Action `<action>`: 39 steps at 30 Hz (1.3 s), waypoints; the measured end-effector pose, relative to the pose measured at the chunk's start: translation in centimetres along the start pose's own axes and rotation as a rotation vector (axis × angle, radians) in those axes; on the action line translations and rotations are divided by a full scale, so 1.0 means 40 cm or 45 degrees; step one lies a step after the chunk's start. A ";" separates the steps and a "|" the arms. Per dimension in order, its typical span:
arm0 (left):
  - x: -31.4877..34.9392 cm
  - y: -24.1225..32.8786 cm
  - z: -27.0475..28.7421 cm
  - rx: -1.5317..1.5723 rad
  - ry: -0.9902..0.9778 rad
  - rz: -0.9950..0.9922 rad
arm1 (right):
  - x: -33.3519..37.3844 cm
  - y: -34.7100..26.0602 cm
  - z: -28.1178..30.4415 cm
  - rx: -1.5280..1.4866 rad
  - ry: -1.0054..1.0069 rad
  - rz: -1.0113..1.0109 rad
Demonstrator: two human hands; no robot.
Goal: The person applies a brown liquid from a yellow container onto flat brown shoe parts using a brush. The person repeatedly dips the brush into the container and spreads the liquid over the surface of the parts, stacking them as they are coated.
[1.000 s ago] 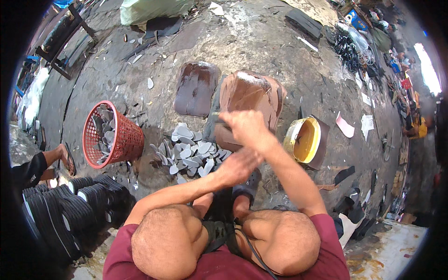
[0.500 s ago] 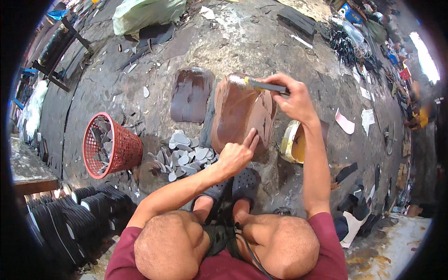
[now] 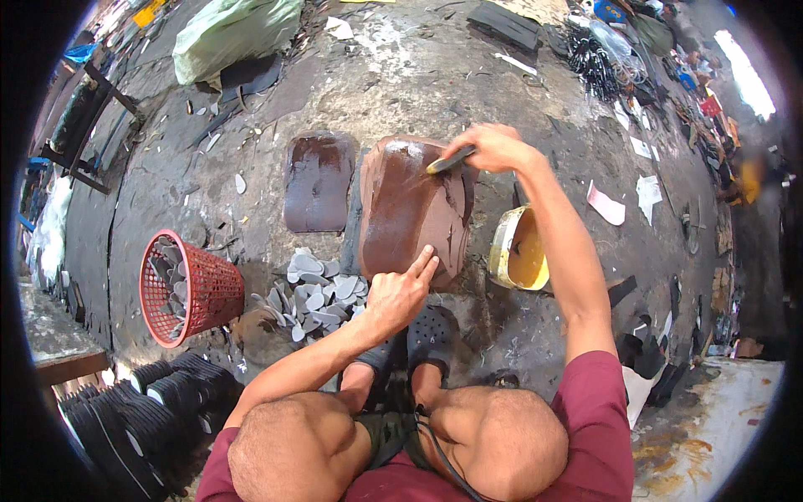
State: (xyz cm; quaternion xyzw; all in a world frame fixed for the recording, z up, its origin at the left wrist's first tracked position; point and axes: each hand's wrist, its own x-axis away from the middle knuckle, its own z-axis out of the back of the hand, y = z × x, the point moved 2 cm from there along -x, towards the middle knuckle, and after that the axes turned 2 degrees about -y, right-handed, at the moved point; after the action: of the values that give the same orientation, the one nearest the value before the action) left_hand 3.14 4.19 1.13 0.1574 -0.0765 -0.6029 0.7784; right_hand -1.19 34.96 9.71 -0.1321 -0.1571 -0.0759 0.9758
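I squat over a brown, glue-coated sheet (image 3: 410, 205) lying on the concrete floor. My right hand (image 3: 493, 146) grips a brush (image 3: 447, 161) and holds its tip on the sheet's far right corner. My left hand (image 3: 401, 293) presses the sheet's near edge with two stretched fingers. A second, darker brown sheet (image 3: 316, 180) lies just left of the first. A pile of small grey sole-shaped pieces (image 3: 314, 293) sits by my left hand.
A yellow glue tub (image 3: 519, 249) stands right of the sheet. A red mesh basket (image 3: 184, 289) with grey pieces sits at left, stacked black soles (image 3: 142, 410) at lower left. A green sack (image 3: 234, 29) and scraps lie farther out.
My right hand has swung the brush from the near part of the sheet up to its far right corner. My left hand has shifted onto the sheet's near edge.
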 end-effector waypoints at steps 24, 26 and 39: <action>-0.015 -0.090 0.074 1.028 0.610 0.387 | 0.058 -0.112 -0.086 -0.171 0.288 -0.282; 0.018 -0.188 0.072 0.703 0.822 0.600 | 0.132 -0.173 -0.100 -0.129 0.291 -0.139; 0.011 -0.142 0.122 0.936 0.591 0.671 | 0.396 -0.389 -0.306 0.179 0.700 0.167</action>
State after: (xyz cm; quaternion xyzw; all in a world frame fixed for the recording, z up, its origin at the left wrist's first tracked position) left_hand -3.46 1.75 3.75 0.5261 -0.1456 -0.2686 0.7937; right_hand 14.24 14.99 7.32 -0.0484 0.1174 -0.0346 0.9913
